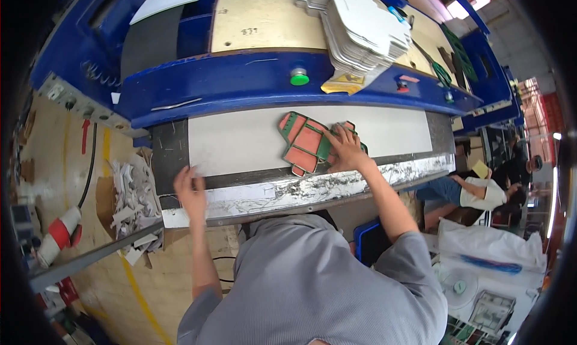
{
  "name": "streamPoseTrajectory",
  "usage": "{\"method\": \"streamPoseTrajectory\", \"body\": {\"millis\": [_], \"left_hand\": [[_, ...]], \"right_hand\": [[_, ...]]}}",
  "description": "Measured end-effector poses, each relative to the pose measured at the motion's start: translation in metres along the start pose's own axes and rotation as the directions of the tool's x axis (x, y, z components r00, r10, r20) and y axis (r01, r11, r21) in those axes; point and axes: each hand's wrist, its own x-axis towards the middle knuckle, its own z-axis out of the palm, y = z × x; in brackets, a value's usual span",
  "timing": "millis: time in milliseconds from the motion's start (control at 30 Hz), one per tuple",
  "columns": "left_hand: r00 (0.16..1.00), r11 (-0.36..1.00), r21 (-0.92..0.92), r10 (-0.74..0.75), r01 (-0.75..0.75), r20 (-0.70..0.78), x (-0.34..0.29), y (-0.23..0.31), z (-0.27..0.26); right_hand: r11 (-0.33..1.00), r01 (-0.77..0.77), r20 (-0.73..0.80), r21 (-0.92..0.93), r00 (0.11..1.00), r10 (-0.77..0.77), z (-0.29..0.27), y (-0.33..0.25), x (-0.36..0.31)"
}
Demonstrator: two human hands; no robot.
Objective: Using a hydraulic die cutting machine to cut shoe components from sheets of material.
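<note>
A cutting die [305, 142] with a green frame and pinkish-red foam lies at a slant on a white sheet [240, 137]. My right hand [347, 148] reaches over its right end, fingers spread across the frame and gripping it; the hand covers part of that end. Off to the left, my left hand [190, 192] hovers by the sheet's near left corner. Its fingers are bent, a little apart and slightly blurred, with nothing seen in them. The sheet rests on a dark board [169, 146] along the press bed.
A blue press beam [228, 83] with a green button [299, 77] spans behind the sheet. Stacked white cut-out pieces [366, 29] sit on the wooden top. A scuffed silver strip [312, 192] runs along the near edge. Paper scraps [135, 195] lie at left; another person [481, 192] is at far right.
</note>
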Motion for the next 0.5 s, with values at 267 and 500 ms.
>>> {"method": "streamPoseTrajectory", "body": {"millis": [267, 500], "left_hand": [[0.982, 0.999, 0.043, -0.029, 0.022, 0.186, 0.004, 0.036, 0.068], [0.977, 0.993, 0.114, 0.007, -0.032, 0.214, -0.005, 0.041, 0.08]], "right_hand": [[0.946, 0.323, -0.073, 0.005, 0.944, -0.322, -0.002, 0.031, 0.025], [0.991, -0.028, -0.287, 0.13, 0.956, 0.065, 0.025, 0.023, 0.048]]}}
